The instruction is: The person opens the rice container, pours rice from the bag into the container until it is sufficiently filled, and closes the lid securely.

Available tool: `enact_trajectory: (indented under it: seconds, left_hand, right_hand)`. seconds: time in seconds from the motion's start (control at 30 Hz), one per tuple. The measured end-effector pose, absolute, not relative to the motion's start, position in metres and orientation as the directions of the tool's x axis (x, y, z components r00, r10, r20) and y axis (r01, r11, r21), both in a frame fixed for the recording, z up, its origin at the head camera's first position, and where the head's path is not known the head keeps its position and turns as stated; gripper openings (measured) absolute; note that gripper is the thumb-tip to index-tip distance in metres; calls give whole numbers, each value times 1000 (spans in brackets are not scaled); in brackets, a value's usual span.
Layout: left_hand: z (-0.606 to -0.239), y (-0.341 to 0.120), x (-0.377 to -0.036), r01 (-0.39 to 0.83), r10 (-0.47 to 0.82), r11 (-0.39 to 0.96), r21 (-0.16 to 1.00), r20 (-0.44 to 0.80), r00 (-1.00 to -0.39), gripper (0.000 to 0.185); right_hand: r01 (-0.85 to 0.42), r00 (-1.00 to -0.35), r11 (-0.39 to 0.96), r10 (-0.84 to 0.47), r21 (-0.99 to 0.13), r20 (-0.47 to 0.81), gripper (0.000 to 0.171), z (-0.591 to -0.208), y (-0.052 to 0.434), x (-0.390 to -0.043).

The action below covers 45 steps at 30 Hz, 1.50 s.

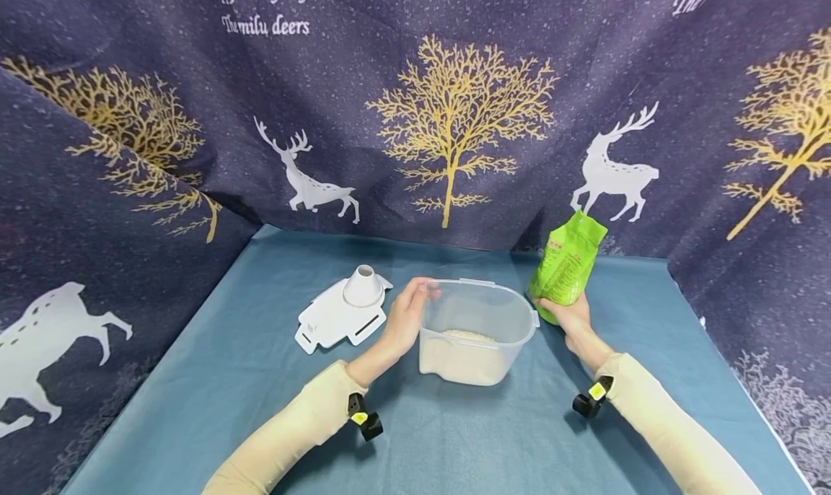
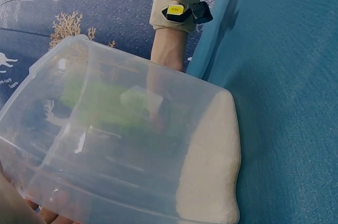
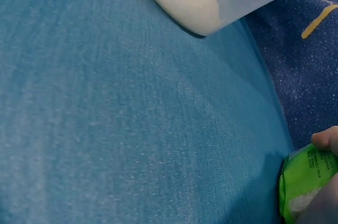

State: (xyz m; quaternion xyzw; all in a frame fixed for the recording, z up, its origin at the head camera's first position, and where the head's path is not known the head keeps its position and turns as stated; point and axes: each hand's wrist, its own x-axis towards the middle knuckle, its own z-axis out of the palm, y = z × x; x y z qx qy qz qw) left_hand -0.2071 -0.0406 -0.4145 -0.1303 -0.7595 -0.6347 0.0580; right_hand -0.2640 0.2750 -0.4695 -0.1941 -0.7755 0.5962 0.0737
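A translucent plastic container (image 1: 477, 307) stands on the table with a bed of pale grain (image 1: 464, 358) at its bottom, likely rice. My left hand (image 1: 405, 314) grips its left side, with fingers bent at the rim. The left wrist view shows the grain (image 2: 211, 160) heaped through the clear wall. To the container's right, my right hand (image 1: 571, 318) holds a green printed bag (image 1: 568, 264) low on its side. The bag stands upright, leaning slightly right at the top. In the right wrist view a pale patch shows on the bag (image 3: 309, 168) beside the thumb.
Left of the container lies a white lid (image 1: 334, 318) with slotted side flaps and a cone-shaped white spout (image 1: 364, 286). A blue cloth (image 1: 454, 444) covers the table. Dark fabric (image 1: 363, 69) printed with deer and trees hangs behind and at the sides.
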Motion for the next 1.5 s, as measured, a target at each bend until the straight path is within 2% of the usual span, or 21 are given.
enact_trajectory:
  seconds: [0.23, 0.73, 1.5]
  left_hand:
    - [-414, -39, -206, 268, 121, 168, 949, 250, -961, 34]
    - [-415, -40, -205, 256, 115, 150, 955, 241, -964, 34]
    - [-415, -37, -207, 276, 104, 123, 953, 264, -959, 33]
  right_hand:
    - [235, -918, 241, 373, -942, -134, 76, -468, 275, -257]
    - [251, -930, 266, 333, -931, -156, 70, -472, 270, -242]
    - [227, -944, 259, 297, -939, -147, 71, -470, 269, -226]
